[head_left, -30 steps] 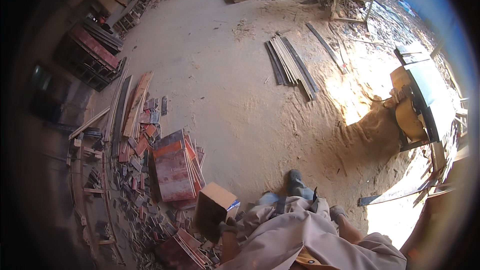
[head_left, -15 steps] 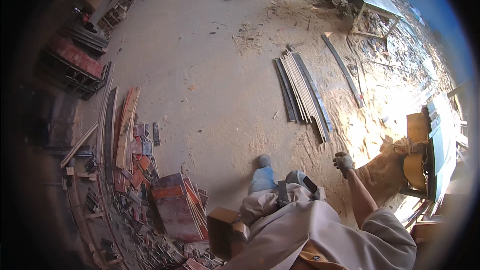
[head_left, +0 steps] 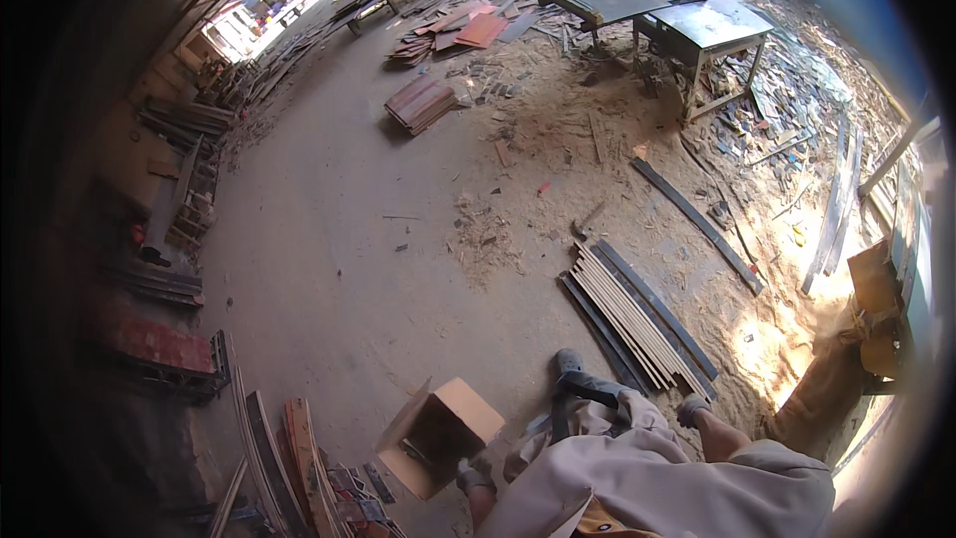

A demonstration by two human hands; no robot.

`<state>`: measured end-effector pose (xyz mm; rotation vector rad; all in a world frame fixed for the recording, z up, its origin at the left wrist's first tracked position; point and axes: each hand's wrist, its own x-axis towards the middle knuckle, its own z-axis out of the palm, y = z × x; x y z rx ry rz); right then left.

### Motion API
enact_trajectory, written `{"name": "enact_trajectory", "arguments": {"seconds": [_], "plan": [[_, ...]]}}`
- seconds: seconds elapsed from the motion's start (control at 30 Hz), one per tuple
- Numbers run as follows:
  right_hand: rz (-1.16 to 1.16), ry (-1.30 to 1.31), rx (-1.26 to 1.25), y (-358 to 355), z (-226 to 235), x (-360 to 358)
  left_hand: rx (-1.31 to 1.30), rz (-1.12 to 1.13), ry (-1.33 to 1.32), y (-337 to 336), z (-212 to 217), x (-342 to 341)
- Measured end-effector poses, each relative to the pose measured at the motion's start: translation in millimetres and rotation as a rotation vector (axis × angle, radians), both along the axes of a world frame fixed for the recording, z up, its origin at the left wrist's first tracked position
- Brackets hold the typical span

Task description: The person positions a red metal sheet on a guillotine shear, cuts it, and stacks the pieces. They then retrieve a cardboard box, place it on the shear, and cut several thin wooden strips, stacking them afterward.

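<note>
- Head view: one cardboard box (head_left: 471,408) is hanging tilted at the person's left side, showing its dark inside to the camera, with a flap spreading out at the lower left.
- Two gloved hands are showing, both in the lower part of the view.
- The left hand (head_left: 476,475) is grasping the box by its edge nearest the body; its forearm is reaching up from the lower edge, and the fingers are showing too small to count.
- The right hand (head_left: 692,411) is hanging low, out from the right thigh, its bare forearm slanting away from the sleeve; I cannot tell whether its fingers are spreading or curling.
- One grey shoe (head_left: 569,362) is pointing ahead, between the box and the strips.
- One bundle of pale strips (head_left: 629,319) is lying on the floor (head_left: 329,269), packed too tightly for a sure count; one dark strip is running along its right side and at least one along its left.
- One lone dark plank (head_left: 697,225) is lying farther right.
- One stack of reddish panels (head_left: 420,103) is resting farther ahead.
- Two worktops (head_left: 709,22) are standing near each other at the upper right.
</note>
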<state>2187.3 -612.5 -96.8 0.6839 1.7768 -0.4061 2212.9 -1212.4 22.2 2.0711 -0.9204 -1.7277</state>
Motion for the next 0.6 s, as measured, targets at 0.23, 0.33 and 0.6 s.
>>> {"name": "enact_trajectory", "arguments": {"seconds": [0.23,0.33,0.6], "plan": [[-0.072,1.017,-0.539,-190,152,-621,-0.191,-0.407,0.088,-20,39,-481],[0.108,0.963,-0.641,-244,207,-790,-0.287,-0.58,0.055,-4,43,-686],[-0.226,0.62,-0.599,-268,249,-1163,-0.56,-1.244,-0.062,108,96,-1215]]}}
